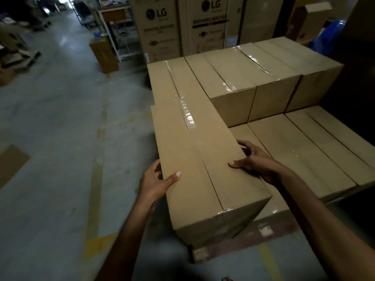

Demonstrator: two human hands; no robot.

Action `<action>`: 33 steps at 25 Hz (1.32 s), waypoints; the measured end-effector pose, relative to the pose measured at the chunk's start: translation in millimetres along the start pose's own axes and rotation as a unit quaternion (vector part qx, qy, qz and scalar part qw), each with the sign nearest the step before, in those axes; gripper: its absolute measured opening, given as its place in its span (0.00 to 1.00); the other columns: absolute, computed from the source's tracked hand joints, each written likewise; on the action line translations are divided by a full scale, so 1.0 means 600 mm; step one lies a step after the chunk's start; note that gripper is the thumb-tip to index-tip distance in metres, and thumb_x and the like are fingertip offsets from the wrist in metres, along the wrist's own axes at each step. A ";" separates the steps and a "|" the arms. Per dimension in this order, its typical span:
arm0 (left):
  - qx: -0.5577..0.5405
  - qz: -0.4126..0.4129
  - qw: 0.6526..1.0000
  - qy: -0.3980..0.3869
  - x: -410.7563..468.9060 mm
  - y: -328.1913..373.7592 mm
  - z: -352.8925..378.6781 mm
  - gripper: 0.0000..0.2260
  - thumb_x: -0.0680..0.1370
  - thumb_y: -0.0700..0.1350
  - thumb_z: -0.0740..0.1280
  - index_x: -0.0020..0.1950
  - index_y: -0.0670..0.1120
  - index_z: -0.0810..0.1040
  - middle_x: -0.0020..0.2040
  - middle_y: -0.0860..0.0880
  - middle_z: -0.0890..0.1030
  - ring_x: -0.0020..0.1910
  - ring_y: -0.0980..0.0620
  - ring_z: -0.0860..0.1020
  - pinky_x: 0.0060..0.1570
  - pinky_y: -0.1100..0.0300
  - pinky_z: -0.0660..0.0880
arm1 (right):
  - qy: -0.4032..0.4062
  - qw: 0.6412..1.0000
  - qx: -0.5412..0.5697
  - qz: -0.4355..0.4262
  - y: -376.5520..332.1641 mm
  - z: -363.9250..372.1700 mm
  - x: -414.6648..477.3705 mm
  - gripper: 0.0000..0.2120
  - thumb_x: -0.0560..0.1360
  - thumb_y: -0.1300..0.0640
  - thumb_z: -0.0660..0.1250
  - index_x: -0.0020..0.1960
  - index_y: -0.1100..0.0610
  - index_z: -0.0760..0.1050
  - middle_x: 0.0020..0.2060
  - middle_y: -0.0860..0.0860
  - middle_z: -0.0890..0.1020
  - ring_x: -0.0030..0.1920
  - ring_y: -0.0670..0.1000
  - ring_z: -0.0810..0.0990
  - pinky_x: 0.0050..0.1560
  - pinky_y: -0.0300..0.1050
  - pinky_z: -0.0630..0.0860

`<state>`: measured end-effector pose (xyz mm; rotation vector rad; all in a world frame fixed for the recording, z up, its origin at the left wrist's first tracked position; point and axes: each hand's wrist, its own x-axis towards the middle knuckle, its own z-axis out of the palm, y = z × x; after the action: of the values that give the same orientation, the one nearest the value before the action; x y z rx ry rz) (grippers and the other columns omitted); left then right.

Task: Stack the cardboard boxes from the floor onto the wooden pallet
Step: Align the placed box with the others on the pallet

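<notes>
Cardboard box (pixel 203 165) runs lengthwise away from us, our left hand (pixel 155 183) and right hand (pixel 255 161) gripping its near long edges.

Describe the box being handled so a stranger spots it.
Before the tall LG cartons stands a wooden pallet of plain cardboard boxes. At its near left corner lies a long box, the only one gripped by the left hand and right hand.

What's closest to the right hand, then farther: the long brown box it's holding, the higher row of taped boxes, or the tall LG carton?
From the right hand:
1. Long brown cardboard box: gripped, at its left.
2. Higher row of taped cardboard boxes: behind, upper layer.
3. Tall LG washing machine carton: farthest back.
</notes>
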<state>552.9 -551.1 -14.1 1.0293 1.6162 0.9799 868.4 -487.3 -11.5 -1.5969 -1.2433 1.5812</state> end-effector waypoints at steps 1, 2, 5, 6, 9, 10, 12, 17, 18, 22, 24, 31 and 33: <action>-0.007 0.001 1.000 0.008 -0.002 -0.004 0.008 0.37 0.71 0.44 0.80 0.77 0.49 0.69 0.67 0.47 0.80 0.60 0.50 0.81 0.61 0.46 0.80 | -0.005 1.000 -0.003 -0.005 0.003 -0.003 0.007 0.43 0.68 0.64 0.80 0.76 0.41 0.67 0.63 0.48 0.77 0.61 0.52 0.77 0.62 0.55 0.76; -0.010 0.006 1.000 0.014 -0.002 -0.007 0.015 0.37 0.71 0.43 0.80 0.77 0.49 0.69 0.66 0.46 0.80 0.59 0.52 0.81 0.60 0.49 0.81 | -0.009 1.000 -0.005 -0.008 0.007 -0.006 0.014 0.43 0.68 0.65 0.80 0.76 0.42 0.67 0.64 0.49 0.77 0.62 0.53 0.77 0.63 0.56 0.76; -0.010 0.009 1.000 0.024 -0.003 -0.019 0.035 0.38 0.72 0.42 0.80 0.79 0.47 0.67 0.64 0.51 0.78 0.57 0.56 0.79 0.58 0.56 0.79 | -0.018 1.000 -0.004 -0.004 0.028 -0.015 0.027 0.43 0.68 0.66 0.79 0.76 0.44 0.65 0.63 0.49 0.78 0.64 0.55 0.77 0.64 0.58 0.76; -0.006 0.007 1.000 0.028 -0.003 -0.026 0.041 0.38 0.72 0.42 0.80 0.79 0.47 0.67 0.63 0.52 0.77 0.58 0.55 0.78 0.59 0.55 0.79 | -0.022 1.000 -0.005 -0.003 0.037 -0.017 0.030 0.44 0.68 0.65 0.80 0.76 0.44 0.65 0.64 0.49 0.77 0.64 0.55 0.76 0.65 0.58 0.76; 0.002 0.003 0.999 0.046 0.004 -0.042 0.054 0.39 0.71 0.42 0.81 0.79 0.46 0.67 0.68 0.49 0.78 0.64 0.51 0.77 0.65 0.48 0.78 | -0.026 1.000 -0.009 -0.006 0.059 -0.018 0.033 0.43 0.69 0.65 0.79 0.76 0.44 0.64 0.62 0.48 0.77 0.65 0.55 0.76 0.64 0.57 0.75; 0.001 0.001 0.999 0.047 0.007 -0.047 0.057 0.40 0.71 0.42 0.81 0.79 0.45 0.66 0.70 0.46 0.77 0.66 0.50 0.77 0.66 0.46 0.77 | -0.028 1.000 -0.006 -0.009 0.063 -0.018 0.035 0.43 0.69 0.65 0.79 0.77 0.44 0.63 0.62 0.47 0.77 0.65 0.55 0.75 0.65 0.57 0.75; -0.001 0.001 0.999 0.053 0.009 -0.060 0.063 0.41 0.71 0.42 0.81 0.80 0.44 0.65 0.72 0.44 0.77 0.67 0.49 0.78 0.67 0.45 0.77 | -0.029 0.999 0.003 -0.015 0.071 -0.019 0.036 0.44 0.69 0.65 0.79 0.77 0.44 0.63 0.64 0.48 0.76 0.67 0.55 0.75 0.66 0.58 0.74; -0.014 0.001 0.998 0.064 0.012 -0.073 0.069 0.42 0.71 0.42 0.81 0.81 0.44 0.64 0.74 0.44 0.75 0.70 0.49 0.76 0.68 0.44 0.76 | -0.029 0.999 -0.002 -0.019 0.088 -0.021 0.043 0.45 0.69 0.64 0.79 0.78 0.44 0.62 0.69 0.51 0.75 0.68 0.57 0.74 0.69 0.61 0.73; -0.014 0.002 0.998 0.068 0.012 -0.072 0.070 0.41 0.71 0.42 0.81 0.81 0.44 0.64 0.74 0.44 0.74 0.70 0.49 0.75 0.68 0.44 0.75 | -0.027 0.999 -0.002 -0.021 0.086 -0.021 0.044 0.45 0.69 0.64 0.79 0.79 0.45 0.62 0.69 0.51 0.74 0.68 0.57 0.74 0.68 0.60 0.73; 0.001 0.013 0.998 0.063 0.012 -0.065 0.072 0.40 0.73 0.42 0.80 0.81 0.45 0.64 0.75 0.45 0.73 0.69 0.54 0.73 0.70 0.45 0.74 | -0.028 0.999 -0.003 -0.025 0.083 -0.023 0.049 0.43 0.71 0.65 0.77 0.78 0.44 0.62 0.69 0.53 0.73 0.67 0.58 0.73 0.66 0.59 0.74; 0.002 0.019 0.998 0.060 0.012 -0.066 0.074 0.40 0.73 0.42 0.79 0.81 0.46 0.64 0.75 0.46 0.74 0.68 0.55 0.74 0.70 0.46 0.74 | -0.027 0.999 -0.003 -0.025 0.087 -0.023 0.049 0.43 0.71 0.65 0.76 0.79 0.43 0.62 0.69 0.53 0.73 0.67 0.58 0.73 0.65 0.59 0.74; 0.010 0.022 0.997 0.075 0.002 -0.077 0.081 0.38 0.75 0.41 0.77 0.81 0.44 0.63 0.75 0.46 0.73 0.65 0.59 0.72 0.61 0.67 0.70 | -0.040 0.999 -0.008 -0.034 0.091 -0.024 0.043 0.42 0.73 0.65 0.74 0.79 0.42 0.61 0.68 0.51 0.75 0.65 0.55 0.75 0.60 0.54 0.75; 0.017 0.024 0.996 0.079 0.001 -0.081 0.082 0.37 0.75 0.41 0.77 0.81 0.44 0.64 0.75 0.46 0.73 0.64 0.59 0.72 0.55 0.73 0.70 | -0.041 0.999 -0.010 -0.033 0.094 -0.025 0.044 0.42 0.74 0.65 0.74 0.79 0.42 0.61 0.66 0.50 0.75 0.64 0.55 0.75 0.57 0.53 0.76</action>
<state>591.6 -559.6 -70.5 1.0396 1.7491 1.0909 891.7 -483.9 -70.7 -1.5006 -1.3438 1.6112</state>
